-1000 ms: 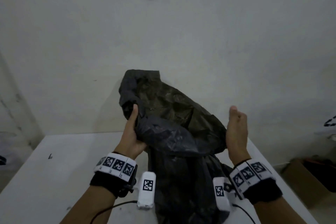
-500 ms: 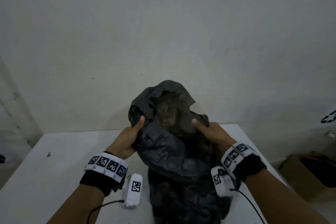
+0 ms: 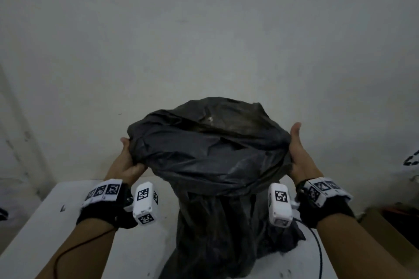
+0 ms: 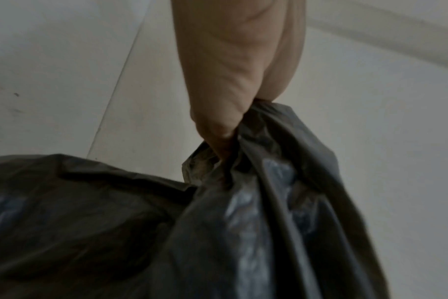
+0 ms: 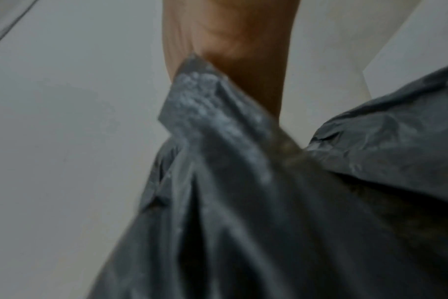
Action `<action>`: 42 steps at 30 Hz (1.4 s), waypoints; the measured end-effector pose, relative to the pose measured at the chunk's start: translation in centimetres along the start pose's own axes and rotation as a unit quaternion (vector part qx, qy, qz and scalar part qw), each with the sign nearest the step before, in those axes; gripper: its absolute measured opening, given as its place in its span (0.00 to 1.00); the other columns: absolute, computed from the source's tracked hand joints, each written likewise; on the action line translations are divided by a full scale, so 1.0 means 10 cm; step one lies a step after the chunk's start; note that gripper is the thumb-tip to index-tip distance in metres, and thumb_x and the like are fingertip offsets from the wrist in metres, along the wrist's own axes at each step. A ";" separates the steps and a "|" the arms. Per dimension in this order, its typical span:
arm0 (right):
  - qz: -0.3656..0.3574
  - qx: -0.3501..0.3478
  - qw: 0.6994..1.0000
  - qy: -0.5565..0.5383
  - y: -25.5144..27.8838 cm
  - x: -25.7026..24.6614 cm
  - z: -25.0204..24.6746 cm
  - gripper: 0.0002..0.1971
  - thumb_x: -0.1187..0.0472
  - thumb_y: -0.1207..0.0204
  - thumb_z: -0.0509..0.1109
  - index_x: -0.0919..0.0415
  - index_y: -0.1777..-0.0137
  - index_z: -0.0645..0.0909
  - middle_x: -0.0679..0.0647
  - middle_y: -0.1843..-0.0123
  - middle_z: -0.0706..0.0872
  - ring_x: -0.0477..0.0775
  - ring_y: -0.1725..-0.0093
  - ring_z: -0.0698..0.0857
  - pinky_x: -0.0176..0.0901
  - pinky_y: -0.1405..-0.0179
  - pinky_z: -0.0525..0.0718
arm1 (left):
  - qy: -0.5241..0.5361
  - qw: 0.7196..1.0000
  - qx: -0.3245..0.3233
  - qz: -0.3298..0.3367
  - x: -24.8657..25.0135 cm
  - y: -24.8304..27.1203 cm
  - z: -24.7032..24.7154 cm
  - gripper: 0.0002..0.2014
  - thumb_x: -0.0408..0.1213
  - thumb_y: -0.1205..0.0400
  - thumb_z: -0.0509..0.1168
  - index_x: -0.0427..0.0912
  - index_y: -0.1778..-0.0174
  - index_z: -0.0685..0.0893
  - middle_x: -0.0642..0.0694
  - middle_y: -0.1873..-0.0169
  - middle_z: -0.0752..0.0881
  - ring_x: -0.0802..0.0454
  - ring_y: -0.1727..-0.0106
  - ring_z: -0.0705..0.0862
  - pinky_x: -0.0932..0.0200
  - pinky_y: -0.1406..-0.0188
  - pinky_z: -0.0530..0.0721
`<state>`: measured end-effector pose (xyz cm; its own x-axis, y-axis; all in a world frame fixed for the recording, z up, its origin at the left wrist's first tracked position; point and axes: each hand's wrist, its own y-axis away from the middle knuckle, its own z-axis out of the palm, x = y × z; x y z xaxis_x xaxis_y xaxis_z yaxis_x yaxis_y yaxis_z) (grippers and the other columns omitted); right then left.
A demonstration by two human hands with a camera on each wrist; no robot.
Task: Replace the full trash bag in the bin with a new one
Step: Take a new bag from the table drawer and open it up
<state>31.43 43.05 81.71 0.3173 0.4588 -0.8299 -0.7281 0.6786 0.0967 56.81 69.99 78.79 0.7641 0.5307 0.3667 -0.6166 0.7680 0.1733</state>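
A black trash bag (image 3: 208, 156) is held up over the white table (image 3: 45, 233), its mouth stretched wide and its lower part hanging down to the tabletop. My left hand (image 3: 128, 161) grips the left rim. In the left wrist view the fingers (image 4: 218, 131) are curled into bunched plastic (image 4: 269, 202). My right hand (image 3: 299, 156) holds the right rim with the thumb up outside the bag and the fingers hidden behind the plastic. The right wrist view shows the bag's edge (image 5: 243, 202) drawn over that hand (image 5: 230, 40). No bin is in view.
A plain wall stands close behind the table. A cardboard box (image 3: 385, 229) sits on the floor to the right of the table. A thin cable (image 3: 319, 256) trails from my right wrist across the table's right side.
My hands have moved apart. The right hand went from the bag's middle to its right rim, and the mouth is now stretched wide instead of bunched.
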 end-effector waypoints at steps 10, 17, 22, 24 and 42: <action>-0.121 -0.129 0.830 0.530 -0.07 -0.06 -0.01 0.50 0.15 0.46 0.58 0.46 0.28 0.73 0.44 0.34 0.80 0.47 0.35 0.81 0.37 0.39 0.76 | -0.177 0.982 0.005 0.060 0.03 -0.08 0.25 0.32 0.61 0.24 0.62 0.36 0.35 0.84 0.36 0.38 0.86 0.42 0.40 0.87 0.44 0.35 0.75; 0.042 -0.284 0.760 0.583 0.08 -0.02 -0.18 0.43 0.29 0.42 0.77 0.38 0.25 0.70 0.40 0.28 0.79 0.45 0.30 0.81 0.48 0.28 0.79 | -0.254 0.966 0.017 0.052 0.12 -0.12 0.16 0.18 0.42 0.15 0.58 0.36 0.36 0.83 0.38 0.42 0.88 0.45 0.49 0.91 0.49 0.40 0.81; -0.007 -0.174 0.738 0.652 0.10 0.08 -0.05 0.09 0.44 0.24 0.71 0.47 0.52 0.85 0.44 0.49 0.88 0.49 0.48 0.87 0.37 0.46 0.83 | -0.357 0.932 0.057 -0.015 0.16 -0.09 0.12 0.11 0.35 0.13 0.56 0.38 0.42 0.83 0.39 0.45 0.88 0.43 0.53 0.90 0.51 0.60 0.91; 0.000 -0.063 0.821 0.567 0.04 0.08 -0.02 0.20 0.43 0.20 0.66 0.61 0.49 0.87 0.59 0.47 0.90 0.56 0.52 0.88 0.47 0.46 0.86 | -0.422 0.901 0.077 -0.071 0.18 -0.09 0.04 0.12 0.37 0.13 0.56 0.38 0.43 0.82 0.37 0.42 0.85 0.39 0.48 0.85 0.44 0.55 0.89; -0.086 -0.020 0.982 0.165 -0.24 -0.09 -0.15 0.39 0.52 0.41 0.81 0.56 0.28 0.75 0.55 0.35 0.85 0.57 0.39 0.87 0.51 0.45 0.89 | -0.607 0.786 0.040 0.113 -0.04 -0.31 -0.24 0.28 0.44 0.29 0.79 0.40 0.35 0.83 0.41 0.42 0.87 0.42 0.46 0.87 0.52 0.55 0.88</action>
<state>31.95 40.18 81.42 0.2270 0.1240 -0.9660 -0.7064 0.7037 -0.0757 58.90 68.28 75.93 -0.0808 -0.1193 0.9896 -0.7572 0.6530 0.0169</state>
